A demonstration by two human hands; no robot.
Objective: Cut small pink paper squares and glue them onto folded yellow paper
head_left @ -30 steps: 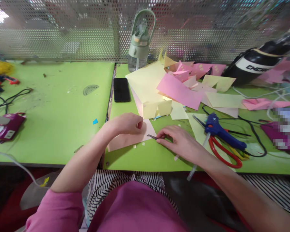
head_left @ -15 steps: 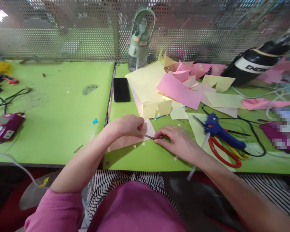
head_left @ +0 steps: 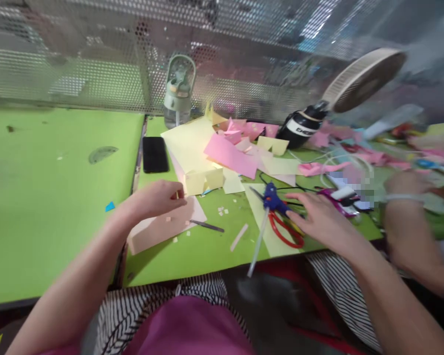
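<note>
My left hand (head_left: 159,198) is over the pale pink sheet of paper (head_left: 157,229), fingers curled; what they hold, if anything, is hidden. Grey tweezers (head_left: 209,226) lie with their tips at the sheet's right edge. At the blue glue gun (head_left: 276,199), my right hand (head_left: 320,219) reaches in, fingers apart, thumb near the handle; no closed grip shows. A clear glue stick (head_left: 258,246) sticks out of the gun toward the table's front edge. Under the gun are red-handled scissors (head_left: 281,231) on a pale yellow sheet (head_left: 258,224).
A black phone (head_left: 155,155), a green-capped bottle (head_left: 177,98) and a pile of yellow and pink papers (head_left: 192,143) stand behind. Farther right are a black-based fan (head_left: 299,128) and another person's arm (head_left: 407,222). Paper scraps (head_left: 222,211) dot the green table (head_left: 192,259).
My right hand has let go of the tweezers and moved right to the glue gun. My left hand stays at the pink paper. The view has turned right.
</note>
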